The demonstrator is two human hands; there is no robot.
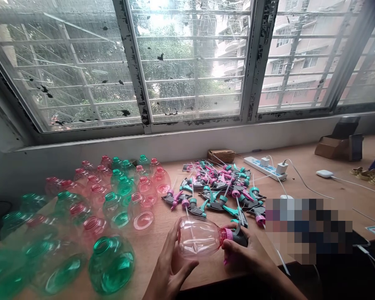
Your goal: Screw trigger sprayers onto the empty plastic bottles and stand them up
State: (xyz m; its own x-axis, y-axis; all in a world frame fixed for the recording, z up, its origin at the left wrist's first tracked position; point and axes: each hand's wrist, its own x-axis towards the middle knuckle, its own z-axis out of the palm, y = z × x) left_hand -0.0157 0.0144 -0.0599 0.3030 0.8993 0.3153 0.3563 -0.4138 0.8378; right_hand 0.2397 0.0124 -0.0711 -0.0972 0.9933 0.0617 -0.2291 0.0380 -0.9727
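Note:
A clear pink spray bottle [198, 238] lies on its side between my hands, above the front of the table, its base to the left. My left hand [171, 262] is curved round the base end, with the thumb below. At the neck, my right hand [245, 248] grips the pink-and-grey trigger spray head [237, 237], whose pink collar sits at the bottle's mouth. A thin white dip tube shows through the plastic. Whether the collar is screwed tight cannot be seen.
Open pink and green bottles [112, 262] stand in rows on the left. A heap of trigger spray heads [218, 183] lies ahead. Behind on the right are a power strip [265, 168], a white charger [325, 173], cables and a cardboard box [331, 146]. A blurred patch hides part of the right side.

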